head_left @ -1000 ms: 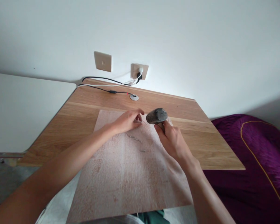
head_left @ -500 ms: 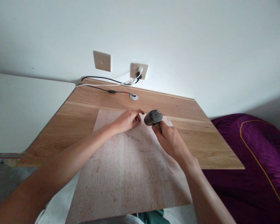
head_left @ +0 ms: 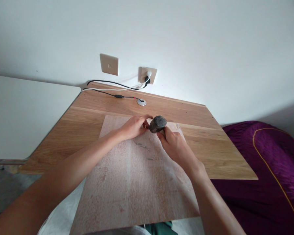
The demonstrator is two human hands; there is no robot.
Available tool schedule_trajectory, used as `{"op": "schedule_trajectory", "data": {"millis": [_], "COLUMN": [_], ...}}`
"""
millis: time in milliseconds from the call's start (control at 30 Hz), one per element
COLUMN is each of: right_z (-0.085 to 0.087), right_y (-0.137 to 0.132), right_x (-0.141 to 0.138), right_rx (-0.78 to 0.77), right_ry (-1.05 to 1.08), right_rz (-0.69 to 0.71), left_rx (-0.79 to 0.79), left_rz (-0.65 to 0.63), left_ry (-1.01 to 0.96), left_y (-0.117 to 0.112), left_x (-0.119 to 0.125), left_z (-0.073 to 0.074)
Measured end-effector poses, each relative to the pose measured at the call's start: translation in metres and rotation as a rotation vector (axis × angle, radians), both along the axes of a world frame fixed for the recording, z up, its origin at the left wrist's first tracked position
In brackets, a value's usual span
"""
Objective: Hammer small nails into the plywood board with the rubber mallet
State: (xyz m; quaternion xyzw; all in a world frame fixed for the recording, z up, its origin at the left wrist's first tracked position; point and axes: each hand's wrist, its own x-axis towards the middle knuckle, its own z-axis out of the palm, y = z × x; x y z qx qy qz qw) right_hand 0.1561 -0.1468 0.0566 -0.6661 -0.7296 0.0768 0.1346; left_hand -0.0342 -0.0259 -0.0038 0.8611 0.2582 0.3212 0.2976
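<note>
My right hand (head_left: pixel 175 145) is closed round the handle of a hammer whose dark grey head (head_left: pixel 157 124) sits low over the far part of a pale plywood board (head_left: pixel 134 186). My left hand (head_left: pixel 133 127) rests on the board just left of the hammer head, fingertips pinched together on something too small to make out. A few loose nails (head_left: pixel 144 147) lie on the board just below both hands.
The board lies on a wooden desk (head_left: pixel 205 150) and overhangs its near edge. Black and white cables (head_left: pixel 112 88) run from a wall socket (head_left: pixel 147 75) to a round metal grommet (head_left: pixel 141 102). A purple cushion (head_left: pixel 267 176) sits at the right.
The hammer head has come down and to the left, toward my left hand's fingertips. My left hand has stayed in place.
</note>
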Motion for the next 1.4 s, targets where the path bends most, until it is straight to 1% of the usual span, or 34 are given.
{"op": "schedule_trajectory", "data": {"millis": [167, 367, 533, 733, 900, 1033, 1167, 1333, 1400], "right_z": [0.0039, 0.0041, 0.0061, 0.0075, 0.0088, 0.0071, 0.0046, 0.0041, 0.0042], "right_y": [0.0000, -0.0009, -0.0040, -0.0081, -0.0094, -0.0082, -0.0067, -0.0079, -0.0080], "right_x": [-0.0028, -0.0046, -0.0043, -0.0034, -0.0004, -0.0007, -0.0012, -0.0022, -0.0029], "right_rx": [0.018, 0.002, -0.025, 0.009, -0.058, 0.004, -0.013, 0.028, 0.007], "right_ry": [0.006, 0.013, -0.016, 0.036, -0.001, 0.008, 0.002, 0.053, 0.049], "right_rz": [0.007, 0.004, 0.048, -0.003, 0.047, 0.009, 0.044, -0.011, 0.004], "left_rx": [0.002, 0.005, 0.000, 0.009, 0.037, 0.065, 0.060, 0.046, 0.057], "left_rz": [-0.002, 0.020, -0.001, 0.010, -0.016, -0.031, -0.031, -0.041, -0.034], "left_ry": [-0.004, 0.026, 0.014, 0.009, -0.002, -0.014, -0.004, -0.016, -0.022], "left_y": [0.0006, -0.0006, -0.0020, -0.0018, -0.0014, -0.0004, 0.0007, 0.0010, 0.0011], "left_x": [-0.0002, -0.0014, -0.0024, -0.0019, -0.0024, -0.0029, -0.0035, -0.0033, -0.0032], "left_z": [-0.0002, 0.0010, 0.0028, 0.0025, 0.0012, -0.0004, -0.0023, -0.0034, -0.0036]}}
